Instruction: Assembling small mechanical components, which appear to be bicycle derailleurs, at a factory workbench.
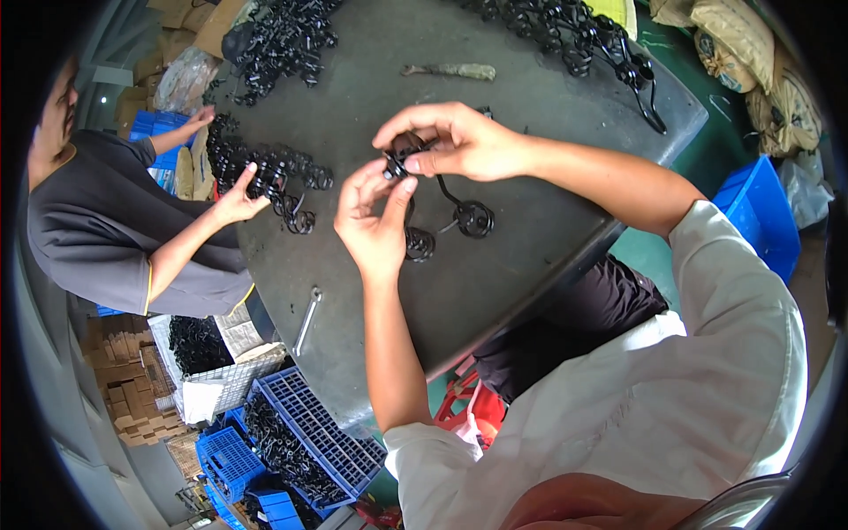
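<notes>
- Your left hand (375,216) curls half closed, thumb and fingertips pinching the black spiral metal piece (433,208) from below.
- Your right hand (455,141) grips the piece's top end from 1 o'clock, fingers bent tight around it.
- The piece hangs just above the dark round table (530,265), its two coils at 5 o'clock from your right hand.
- At 9 o'clock, a co-worker's hand (237,201) touches a pile of black parts (283,172).
- A wrench (307,320) lies at 7 o'clock.

Tan sacks (746,53) lie upper right; brown cardboard boxes (124,389) stacked lower left.
</notes>
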{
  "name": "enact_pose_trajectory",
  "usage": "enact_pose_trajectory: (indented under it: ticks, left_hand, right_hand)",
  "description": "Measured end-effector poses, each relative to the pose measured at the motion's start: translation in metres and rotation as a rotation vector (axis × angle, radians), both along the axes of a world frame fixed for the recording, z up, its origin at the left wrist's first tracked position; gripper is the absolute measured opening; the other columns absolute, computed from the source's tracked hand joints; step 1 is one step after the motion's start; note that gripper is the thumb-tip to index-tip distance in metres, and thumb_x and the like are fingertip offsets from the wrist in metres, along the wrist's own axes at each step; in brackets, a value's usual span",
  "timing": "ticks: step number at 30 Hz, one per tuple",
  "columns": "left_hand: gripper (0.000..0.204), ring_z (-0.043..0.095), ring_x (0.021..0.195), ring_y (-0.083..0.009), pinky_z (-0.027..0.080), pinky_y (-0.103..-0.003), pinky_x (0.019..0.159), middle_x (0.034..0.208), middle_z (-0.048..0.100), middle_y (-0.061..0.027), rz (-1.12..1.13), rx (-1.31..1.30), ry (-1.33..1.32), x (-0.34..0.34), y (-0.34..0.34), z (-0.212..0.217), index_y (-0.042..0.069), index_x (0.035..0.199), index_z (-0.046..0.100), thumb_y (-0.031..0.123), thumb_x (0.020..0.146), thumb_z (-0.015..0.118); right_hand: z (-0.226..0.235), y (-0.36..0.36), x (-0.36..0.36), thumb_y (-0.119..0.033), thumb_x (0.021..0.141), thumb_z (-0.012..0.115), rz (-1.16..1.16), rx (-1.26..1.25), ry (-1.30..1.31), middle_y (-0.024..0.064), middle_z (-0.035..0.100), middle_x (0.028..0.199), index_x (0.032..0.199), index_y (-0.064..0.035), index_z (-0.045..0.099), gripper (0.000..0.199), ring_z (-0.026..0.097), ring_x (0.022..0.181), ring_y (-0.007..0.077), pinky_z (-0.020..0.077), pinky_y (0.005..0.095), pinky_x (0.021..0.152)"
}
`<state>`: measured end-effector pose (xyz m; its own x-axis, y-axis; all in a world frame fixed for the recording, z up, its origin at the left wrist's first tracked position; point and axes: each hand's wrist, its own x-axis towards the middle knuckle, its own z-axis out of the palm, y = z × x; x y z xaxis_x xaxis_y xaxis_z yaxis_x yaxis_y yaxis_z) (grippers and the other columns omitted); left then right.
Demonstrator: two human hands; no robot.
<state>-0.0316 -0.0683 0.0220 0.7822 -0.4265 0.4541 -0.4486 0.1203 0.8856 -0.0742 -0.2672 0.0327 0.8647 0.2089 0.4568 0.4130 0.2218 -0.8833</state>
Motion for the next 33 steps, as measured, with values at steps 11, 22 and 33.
enact_pose_trajectory:
  ticks: [11, 22, 33]
  left_hand:
    - [0.031, 0.067, 0.085, -0.0115, 0.054, -0.026, 0.079, 0.094, 0.073, -0.0064, 0.012, 0.053, -0.023, 0.002, 0.009, 0.001, -0.001, 0.113, 0.065, 0.0, 0.085, 0.078]
    - [0.038, 0.065, 0.095, -0.0154, 0.055, -0.025, 0.071, 0.117, 0.064, -0.011, 0.02, 0.091, -0.288, -0.002, 0.001, 0.01, 0.001, 0.113, 0.069, -0.008, 0.077, 0.079]
    - [0.035, 0.066, 0.103, -0.0192, 0.055, -0.03, 0.086, 0.116, 0.065, -0.0126, -0.114, -0.078, -0.153, -0.002, 0.004, 0.006, 0.0, 0.111, 0.065, -0.007, 0.079, 0.078]
  right_hand:
    - [0.002, -0.002, -0.004, 0.0, 0.097, 0.06, 0.049, 0.003, 0.08, 0.0028, 0.063, 0.1, 0.126, -0.0008, 0.058, 0.029, 0.056, 0.075, 0.0078, 0.0491, 0.025, 0.07]
    - [-0.004, -0.005, -0.001, 0.0, 0.098, 0.059, 0.079, 0.086, 0.113, 0.0029, 0.063, 0.099, 0.125, 0.0004, 0.057, 0.028, 0.058, 0.076, 0.0089, 0.0503, 0.0261, 0.069]
    - [-0.002, -0.002, -0.002, -0.001, 0.098, 0.06, 0.064, 0.083, 0.103, 0.0029, 0.064, 0.096, 0.125, -0.0004, 0.057, 0.027, 0.059, 0.074, 0.0091, 0.0506, 0.0256, 0.069]
